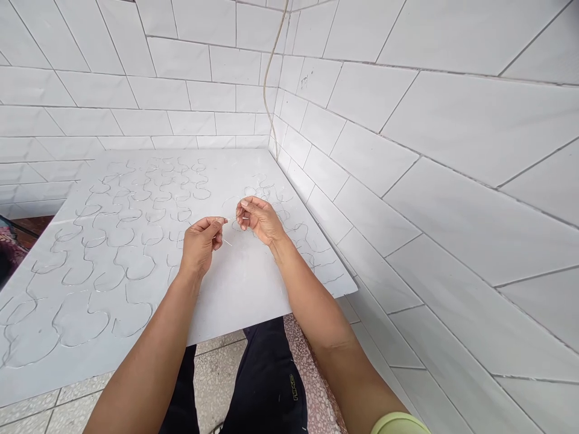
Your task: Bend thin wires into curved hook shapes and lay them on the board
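My left hand (202, 241) is closed in a pinch on a thin metal wire (227, 242), whose short end sticks out below the fingers. Just to its right, my right hand (257, 218) pinches the same thin wire, as far as I can make out, between thumb and fingertips. Both hands hover close together over the white board (239, 301). Around them on the board lie many bent wire pieces: rows of curved, hook-like wires (140, 274) at the left and a looser tangle of wires (298, 232) behind and beside my right forearm.
White tiled walls (429, 199) meet in a corner behind and to the right of the board. A pale cable (266, 78) hangs down the corner. My dark-trousered legs (271, 380) are below the front edge, above a speckled floor (217, 380).
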Motion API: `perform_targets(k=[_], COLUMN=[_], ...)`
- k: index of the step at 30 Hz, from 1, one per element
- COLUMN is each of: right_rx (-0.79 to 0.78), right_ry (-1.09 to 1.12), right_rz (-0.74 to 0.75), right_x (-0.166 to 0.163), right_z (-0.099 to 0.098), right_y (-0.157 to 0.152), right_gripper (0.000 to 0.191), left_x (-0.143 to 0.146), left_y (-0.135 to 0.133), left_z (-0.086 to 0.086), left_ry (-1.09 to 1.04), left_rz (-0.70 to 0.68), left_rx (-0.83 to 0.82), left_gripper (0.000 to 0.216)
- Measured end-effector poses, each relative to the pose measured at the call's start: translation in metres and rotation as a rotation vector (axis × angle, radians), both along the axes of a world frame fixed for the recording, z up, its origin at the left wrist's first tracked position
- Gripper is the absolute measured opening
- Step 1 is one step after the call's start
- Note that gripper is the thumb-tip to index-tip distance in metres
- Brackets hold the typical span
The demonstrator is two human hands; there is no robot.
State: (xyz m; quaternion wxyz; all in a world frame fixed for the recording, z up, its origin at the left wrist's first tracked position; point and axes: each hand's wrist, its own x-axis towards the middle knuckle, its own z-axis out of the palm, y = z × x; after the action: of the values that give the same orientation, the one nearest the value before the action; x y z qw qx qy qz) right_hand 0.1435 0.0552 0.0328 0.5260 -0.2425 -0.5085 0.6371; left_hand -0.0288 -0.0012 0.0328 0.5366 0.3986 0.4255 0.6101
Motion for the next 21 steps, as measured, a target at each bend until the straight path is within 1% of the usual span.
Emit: perform_targets(k=[4, 7, 11, 16, 21], right_rx=[0.012, 0.02, 0.039, 0.061, 0.097], right_ry=[-0.041, -0.092, -0.127, -0.177, -0.322], right_rz=[0.0, -0.064, -0.178, -0.235, -0.277], right_x=[0.003, 0.002, -0.006, -0.013, -0.011], right_z=[-0.001, -0.002, -0.005, -0.009, -0.008], right_y=[0.001, 0.002, 0.003, 0.002, 0.0], right_gripper=[0.033, 0.031, 0.022, 0.014, 0.016], left_x=[-0.001, -0.003, -0.003, -0.002, -0.003], left_y=[0.0, 0.001, 0.002, 0.0, 0.001], left_z=[-0.001, -0.003, -0.004, -0.004, -0.005], left_ry=[0.057, 0.085, 0.143, 0.221, 0.265], left_rz=[-0.007, -0.014, 0.005, -0.04, -0.084], left_rx=[0.011, 0.0, -0.018, -0.005, -0.037], left_gripper=[0.018, 0.02, 0.019, 0.019, 0.017])
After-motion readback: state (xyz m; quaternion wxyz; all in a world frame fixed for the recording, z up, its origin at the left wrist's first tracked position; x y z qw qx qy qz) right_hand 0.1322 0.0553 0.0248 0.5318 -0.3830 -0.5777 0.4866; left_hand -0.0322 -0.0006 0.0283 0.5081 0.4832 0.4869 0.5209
